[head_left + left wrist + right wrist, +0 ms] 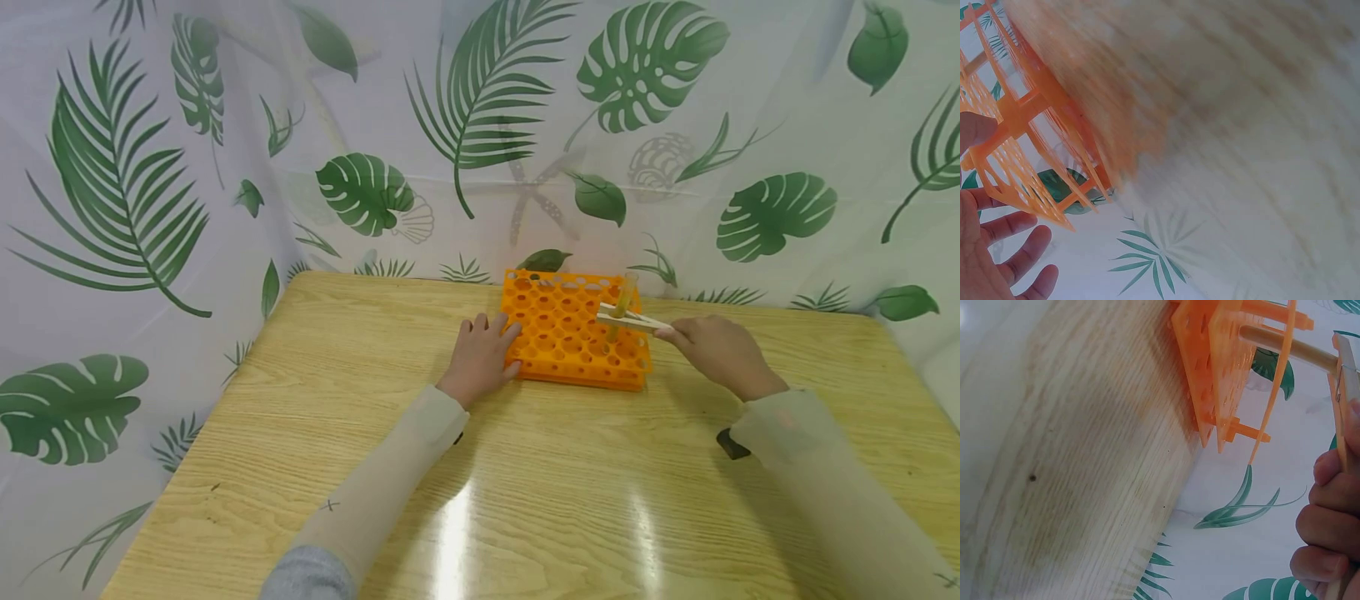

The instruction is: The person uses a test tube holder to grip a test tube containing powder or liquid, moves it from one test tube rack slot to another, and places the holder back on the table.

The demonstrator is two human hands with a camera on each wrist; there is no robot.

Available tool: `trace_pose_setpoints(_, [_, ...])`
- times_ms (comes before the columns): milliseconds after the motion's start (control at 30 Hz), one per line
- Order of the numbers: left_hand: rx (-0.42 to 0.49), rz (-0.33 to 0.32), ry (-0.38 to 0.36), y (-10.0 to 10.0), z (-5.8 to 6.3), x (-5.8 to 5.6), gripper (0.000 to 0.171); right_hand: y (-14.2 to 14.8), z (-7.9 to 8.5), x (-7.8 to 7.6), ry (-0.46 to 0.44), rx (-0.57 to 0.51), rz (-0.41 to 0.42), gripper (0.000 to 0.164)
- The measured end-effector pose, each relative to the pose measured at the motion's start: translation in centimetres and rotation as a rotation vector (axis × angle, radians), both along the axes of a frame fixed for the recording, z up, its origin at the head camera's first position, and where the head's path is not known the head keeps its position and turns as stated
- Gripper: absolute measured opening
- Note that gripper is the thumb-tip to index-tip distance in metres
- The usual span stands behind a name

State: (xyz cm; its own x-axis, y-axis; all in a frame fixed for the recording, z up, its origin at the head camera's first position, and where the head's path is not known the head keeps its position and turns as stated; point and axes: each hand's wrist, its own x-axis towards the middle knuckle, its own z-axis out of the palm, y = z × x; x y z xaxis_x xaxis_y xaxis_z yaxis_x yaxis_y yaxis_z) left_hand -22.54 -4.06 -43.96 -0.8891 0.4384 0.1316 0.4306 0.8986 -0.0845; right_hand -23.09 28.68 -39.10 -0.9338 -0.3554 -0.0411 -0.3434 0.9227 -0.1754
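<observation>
An orange test tube rack (pixel 572 329) stands on the table near its back edge. At the rack's left end my left hand (pixel 480 358) grips the top plate between thumb and index finger, its other fingers spread loosely. My right hand (pixel 720 350) holds a wooden test tube clamp (pixel 637 320) from the right, its fingers curled round the handles in the right wrist view. Between the clamp's jaws is a glass test tube (pixel 624 298) with yellowish-brown contents. The tube (pixel 1297 350) passes through the top plate, and its rounded lower end shows near the plate beneath.
The wood-grain table (pixel 570 483) extends in front of and to both sides of the rack. Right behind it hangs a white leaf-patterned cloth (pixel 420 75). A dark wrist strap (pixel 732 444) shows at the right sleeve.
</observation>
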Motion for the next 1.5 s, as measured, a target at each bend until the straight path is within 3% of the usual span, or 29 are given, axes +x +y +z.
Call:
trace_pose_setpoints(367, [0.001,0.005,-0.005,0.0,-0.2,0.0,0.052,0.1,-0.4,0.2,0.024,-0.019,0.015,0.049])
trace_pose_setpoints(1500, [-0.007,0.019,-0.027,0.1,0.0,0.1,0.052,0.4,-1.2,0.1,-0.015,0.010,0.000,0.055])
